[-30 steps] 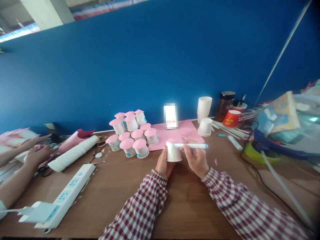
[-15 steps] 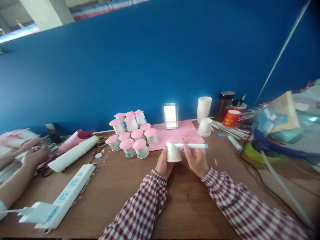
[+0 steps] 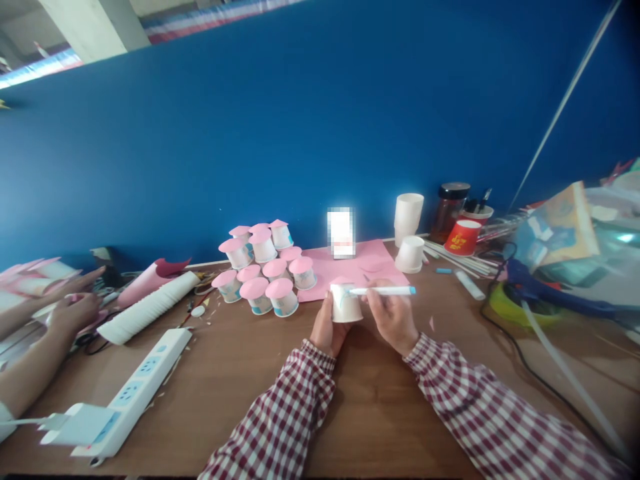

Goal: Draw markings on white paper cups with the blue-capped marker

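Note:
My left hand (image 3: 326, 330) is closed round an upturned white paper cup (image 3: 346, 303) with a pink paper top, held just above the brown table (image 3: 250, 393). My right hand (image 3: 395, 319) grips a white marker with a blue end (image 3: 385, 291), lying sideways with its tip against the cup's side, where a blue mark shows. A pink paper sheet (image 3: 350, 267) lies just behind the cup. To the left stands a pile of several pink-topped cups (image 3: 263, 267).
A white power strip (image 3: 125, 393) lies at the front left, a lying stack of white cups (image 3: 147, 308) behind it. Another person's hands (image 3: 70, 303) work at the far left. White cups (image 3: 410, 230), a red cup (image 3: 463, 237), a dark jar, cables and clutter fill the right.
The cup has turned slightly in my left hand and a blue mark now shows on its side. The other person's hands at the left have shifted a little.

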{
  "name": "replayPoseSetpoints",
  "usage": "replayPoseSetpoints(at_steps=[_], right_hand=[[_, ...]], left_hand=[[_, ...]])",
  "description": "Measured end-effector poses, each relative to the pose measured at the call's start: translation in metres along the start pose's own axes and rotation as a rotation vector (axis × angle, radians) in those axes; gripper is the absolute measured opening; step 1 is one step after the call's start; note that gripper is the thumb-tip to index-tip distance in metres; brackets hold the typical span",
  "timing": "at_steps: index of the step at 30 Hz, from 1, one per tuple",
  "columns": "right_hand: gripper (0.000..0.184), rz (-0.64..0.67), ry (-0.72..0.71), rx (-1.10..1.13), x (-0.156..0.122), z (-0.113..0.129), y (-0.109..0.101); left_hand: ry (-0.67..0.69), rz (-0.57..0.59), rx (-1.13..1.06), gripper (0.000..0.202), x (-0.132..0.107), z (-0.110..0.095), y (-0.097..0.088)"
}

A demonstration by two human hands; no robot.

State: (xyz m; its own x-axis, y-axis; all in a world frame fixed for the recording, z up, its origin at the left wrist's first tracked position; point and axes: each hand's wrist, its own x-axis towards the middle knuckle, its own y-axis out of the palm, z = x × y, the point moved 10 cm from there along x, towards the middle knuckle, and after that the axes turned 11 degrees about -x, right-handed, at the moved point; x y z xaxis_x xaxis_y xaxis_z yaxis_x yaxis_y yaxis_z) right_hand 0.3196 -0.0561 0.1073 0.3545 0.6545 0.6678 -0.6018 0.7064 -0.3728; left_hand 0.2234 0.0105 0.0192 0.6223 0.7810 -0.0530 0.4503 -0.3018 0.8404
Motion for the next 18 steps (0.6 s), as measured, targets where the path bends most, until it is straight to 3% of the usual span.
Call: replayPoseSetpoints(at_steps=[7,12,18], right_hand=[[0.014,-0.006,0.017,0.013,0.0002,-0.0009,-0.0006],[0.015,-0.044,0.108,0.098,0.0017,-0.0070,-0.0047],[0.007,-0.032,0.043,0.062,-0.0033,0.0017,-0.0024]], left_hand=[[0.007,-0.004,-0.007,0.051,-0.0011,-0.0008,0.0010],[0.025,-0.035,-0.039,0.046,-0.0015,-0.0042,0.0001],[0.028,0.009,-0.094,0.046,0.0011,-0.0056,-0.0019]])
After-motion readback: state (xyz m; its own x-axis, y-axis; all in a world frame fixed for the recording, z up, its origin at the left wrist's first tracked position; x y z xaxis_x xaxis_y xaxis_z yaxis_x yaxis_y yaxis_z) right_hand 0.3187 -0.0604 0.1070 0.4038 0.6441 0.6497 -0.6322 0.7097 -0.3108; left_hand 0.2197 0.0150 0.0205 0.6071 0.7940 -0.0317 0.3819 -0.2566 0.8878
